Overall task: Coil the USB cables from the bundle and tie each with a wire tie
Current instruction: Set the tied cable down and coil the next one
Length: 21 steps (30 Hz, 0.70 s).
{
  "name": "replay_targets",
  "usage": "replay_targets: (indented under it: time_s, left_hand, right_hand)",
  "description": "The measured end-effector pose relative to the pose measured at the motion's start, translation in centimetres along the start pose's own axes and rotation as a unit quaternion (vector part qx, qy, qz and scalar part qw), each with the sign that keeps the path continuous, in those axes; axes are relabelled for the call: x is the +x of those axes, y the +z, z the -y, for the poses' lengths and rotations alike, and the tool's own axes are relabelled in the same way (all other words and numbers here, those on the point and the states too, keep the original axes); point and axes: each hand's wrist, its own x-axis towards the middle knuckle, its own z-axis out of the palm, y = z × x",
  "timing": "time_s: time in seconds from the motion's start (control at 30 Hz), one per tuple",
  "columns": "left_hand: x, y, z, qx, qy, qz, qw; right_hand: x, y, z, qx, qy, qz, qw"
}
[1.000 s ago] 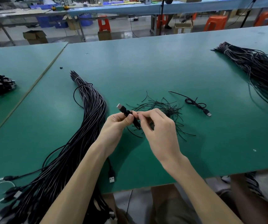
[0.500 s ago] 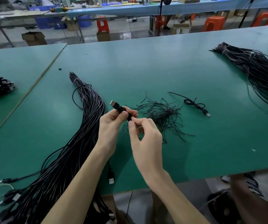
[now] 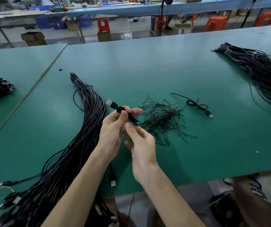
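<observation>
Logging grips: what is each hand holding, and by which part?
Left hand pinches the coiled USB cable just behind its plug. Right hand's hold cannot be told.

On the table point(image 3: 148, 63) a bundle point(image 3: 89, 112) lies at the left, the ties point(image 3: 162, 118) in the middle, a coiled cable point(image 3: 197, 105) just right of them and a second bundle point(image 3: 262, 71) far right, while the left hand point(image 3: 113, 130) holds a cable point(image 3: 113, 104) between bundle and ties.

We see coiled USB cable point(image 3: 113, 105) held aloft, silver plug pointing up-left; black cable bundle point(image 3: 89, 112) lies left, wire ties point(image 3: 162, 118) heaped right
</observation>
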Motion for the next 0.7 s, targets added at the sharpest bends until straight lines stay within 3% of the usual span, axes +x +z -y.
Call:
replay_targets:
  time_s: [0.37, 0.7]
  left_hand:
    - [-0.2, 1.0, -0.3, -0.060, -0.088, 0.034, 0.994]
    - [-0.5, 1.7, -0.4, -0.053, -0.110, 0.031, 0.992]
  right_hand:
    - [1.0, -0.5, 0.0, 0.012, -0.096, -0.058, 0.994]
    - [1.7, -1.2, 0.2, -0.016, -0.105, -0.021, 0.994]
